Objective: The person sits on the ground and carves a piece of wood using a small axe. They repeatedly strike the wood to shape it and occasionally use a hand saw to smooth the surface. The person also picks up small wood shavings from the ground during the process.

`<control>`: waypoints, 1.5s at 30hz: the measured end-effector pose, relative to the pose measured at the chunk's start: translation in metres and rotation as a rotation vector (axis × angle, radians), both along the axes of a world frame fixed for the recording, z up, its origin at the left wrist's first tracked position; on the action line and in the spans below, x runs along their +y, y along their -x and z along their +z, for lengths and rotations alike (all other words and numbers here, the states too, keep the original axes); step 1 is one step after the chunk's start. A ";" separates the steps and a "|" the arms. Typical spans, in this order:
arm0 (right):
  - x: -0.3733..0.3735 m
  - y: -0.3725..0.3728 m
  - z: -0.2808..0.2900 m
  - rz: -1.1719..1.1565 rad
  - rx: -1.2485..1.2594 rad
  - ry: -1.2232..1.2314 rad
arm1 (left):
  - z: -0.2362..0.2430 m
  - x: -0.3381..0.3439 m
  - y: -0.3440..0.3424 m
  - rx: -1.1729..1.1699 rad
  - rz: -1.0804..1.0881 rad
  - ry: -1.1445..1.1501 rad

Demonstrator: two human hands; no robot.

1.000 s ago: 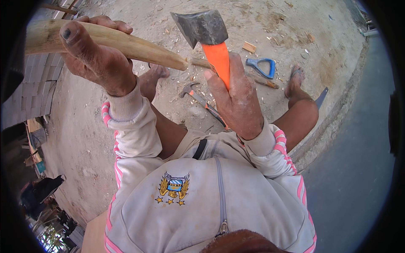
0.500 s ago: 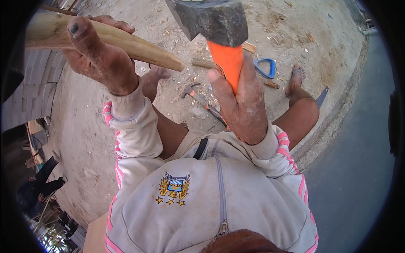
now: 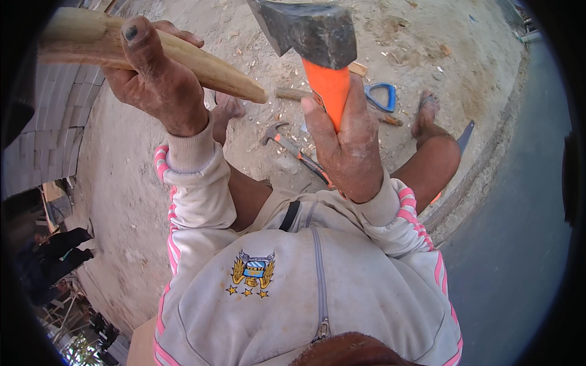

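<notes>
My left hand (image 3: 160, 85) is closed around a pale, peeled wooden pole (image 3: 223, 74) that narrows to a blunt tip on its right end. The pole's thick end runs out past the left rim. Upright in my right hand (image 3: 349, 152) is a hatchet (image 3: 323, 38), gripped by its orange handle just under the dark steel head. Its blade side faces left, a short distance from the pole's tip and not touching it. The lower end of the handle is hidden by my palm.
Between my feet lie a claw hammer (image 3: 292, 148), a blue D-shaped handle (image 3: 382, 97) and short wood pieces (image 3: 293, 93) among scattered chips. A saw blade (image 3: 466, 137) shows beside my right knee. Grey blocks (image 3: 52, 131) are stacked left; a person in dark clothes (image 3: 58, 256) is beyond.
My left hand has shifted slightly right and down along with the pole. The hatchet has moved very little. At the far left, the person in dark clothes has changed posture slightly.
</notes>
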State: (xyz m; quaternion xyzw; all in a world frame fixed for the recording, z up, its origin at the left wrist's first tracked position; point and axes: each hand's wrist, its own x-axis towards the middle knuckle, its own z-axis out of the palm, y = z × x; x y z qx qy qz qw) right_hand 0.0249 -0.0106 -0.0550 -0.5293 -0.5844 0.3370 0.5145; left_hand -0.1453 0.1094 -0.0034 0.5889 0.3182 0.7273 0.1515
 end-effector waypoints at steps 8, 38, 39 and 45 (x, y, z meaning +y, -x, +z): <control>-0.028 -0.013 -0.079 0.104 -0.114 0.258 | 0.018 -0.021 -0.002 0.005 -0.186 0.143; -0.029 -0.026 -0.013 0.034 -0.085 0.094 | 0.027 -0.028 -0.028 0.077 -0.098 -0.067; -0.028 -0.029 -0.007 0.005 -0.088 0.097 | 0.022 -0.027 -0.027 0.098 -0.154 -0.052; -0.033 -0.034 0.029 -0.143 -0.052 -0.296 | 0.017 -0.023 -0.016 0.123 -0.177 -0.112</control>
